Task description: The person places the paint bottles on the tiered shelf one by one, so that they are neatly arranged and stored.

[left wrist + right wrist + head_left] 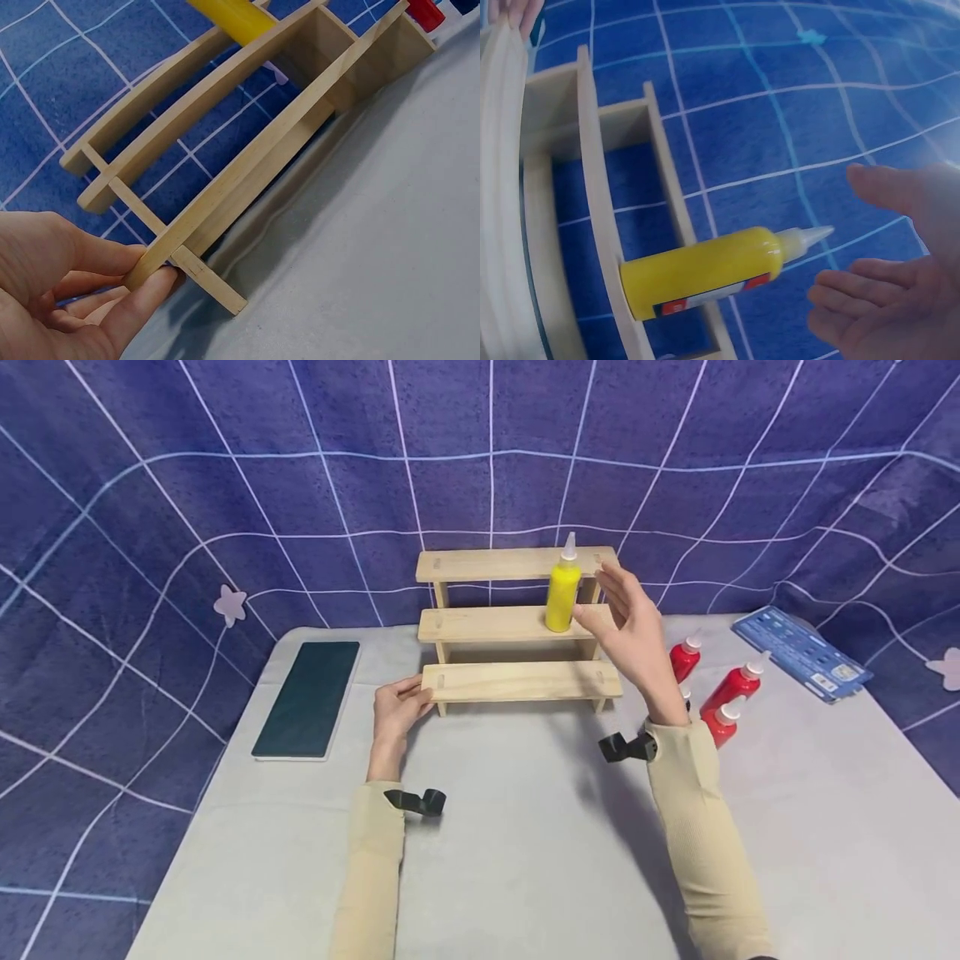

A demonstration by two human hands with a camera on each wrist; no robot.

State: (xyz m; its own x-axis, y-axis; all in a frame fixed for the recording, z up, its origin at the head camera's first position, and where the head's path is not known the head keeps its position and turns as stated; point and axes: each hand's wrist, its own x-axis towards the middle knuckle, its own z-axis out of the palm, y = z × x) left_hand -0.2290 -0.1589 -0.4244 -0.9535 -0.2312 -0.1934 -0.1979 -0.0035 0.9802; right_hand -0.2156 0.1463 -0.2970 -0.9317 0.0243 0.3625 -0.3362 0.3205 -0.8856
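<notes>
A three-step wooden display shelf stands at the back of the table. On its middle step, toward the right end, a yellow squeeze bottle with a clear pointed nozzle stands upright. My right hand is just to the right of this bottle, fingers spread and apart from it in the right wrist view, with nothing in the grasp. With thumb and fingers, my left hand pinches the left end of the lowest step, also visible at the shelf's front left in the head view.
Several red squeeze bottles stand right of the shelf, partly behind the right forearm. A blue printed packet lies at the back right. Left of the shelf lies a dark green flat box. Blue gridded cloth hangs behind the table.
</notes>
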